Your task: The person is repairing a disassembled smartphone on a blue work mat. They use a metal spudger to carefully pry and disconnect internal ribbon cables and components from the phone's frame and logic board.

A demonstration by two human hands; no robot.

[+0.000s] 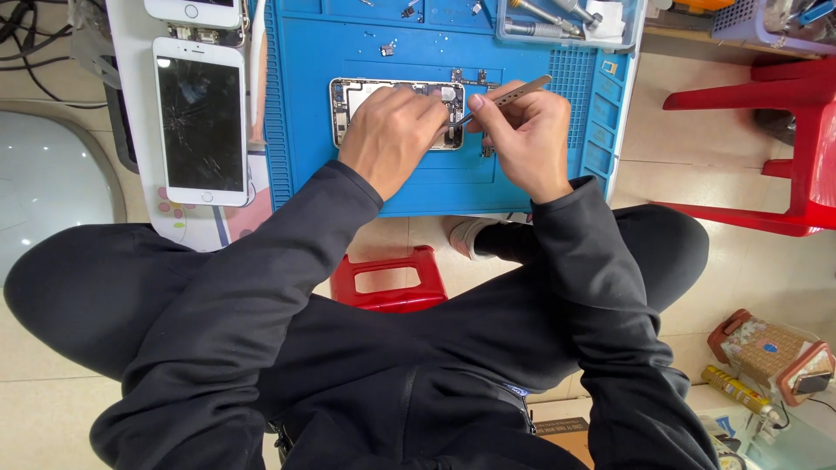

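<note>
A person in a black hooded top sat bent over a blue work mat [348, 187] on a white counter [131, 104], both hands on an opened phone chassis [353, 109] that lay flat near the mat's middle. The chassis had its long axis running left to right across the frame, its left end exposed and its right part hidden beneath the hands. The left hand [394, 135] pressed down on the chassis, its fingers curled over the inner parts and holding nothing else that could be seen. The right hand [522, 139] was pinched closed around metal tweezers [509, 94], which slanted from upper right down to lower left, their tips pointing into the chassis just beside the left hand's fingertips; whether the tips gripped anything could not be told. A few small loose parts [477, 77] lay on the mat just above the hands. To the left, on the counter, a white phone with a cracked dark screen [201, 120] lay with its long axis toward the top of the frame, and a second white phone [193, 12] sat above it, cut off by the edge. A clear tray of tools [566, 22] stood at the mat's upper right corner. A red stool [389, 278] showed between the person's knees, and a red chair [784, 130] stood to the right.
</note>
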